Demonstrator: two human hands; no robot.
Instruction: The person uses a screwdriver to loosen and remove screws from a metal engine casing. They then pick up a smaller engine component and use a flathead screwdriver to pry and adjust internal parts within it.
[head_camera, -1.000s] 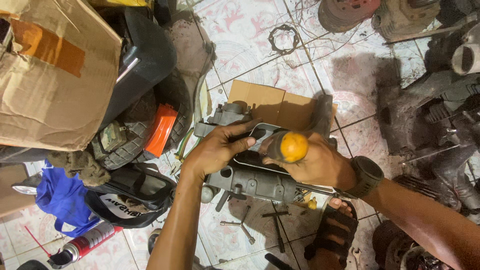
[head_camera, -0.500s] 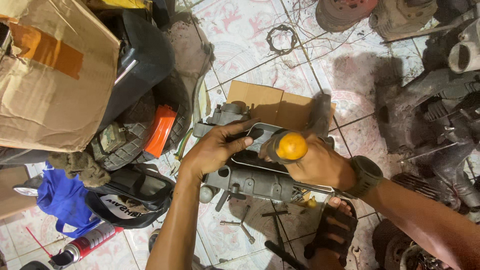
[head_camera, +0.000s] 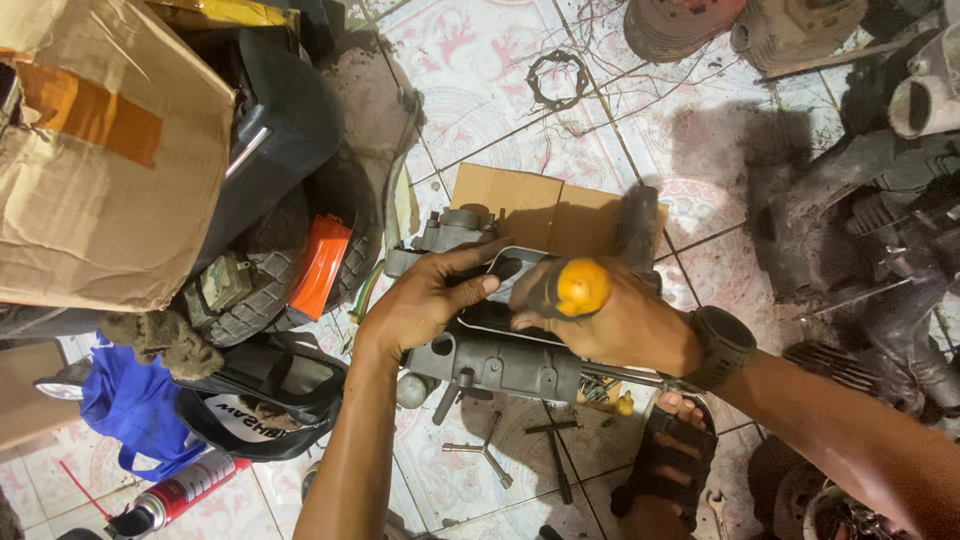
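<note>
I see a tiled floor, pale with pink patterns and dirty in places, carrying everything here. Directly on it lie a flat piece of cardboard under the grey engine casing, a round gasket ring, a three-armed wrench, a dark T-handled tool, a red spray can, a blue bag and a black bag. A big cardboard box sits at the left, and dark engine parts crowd the right side.
</note>
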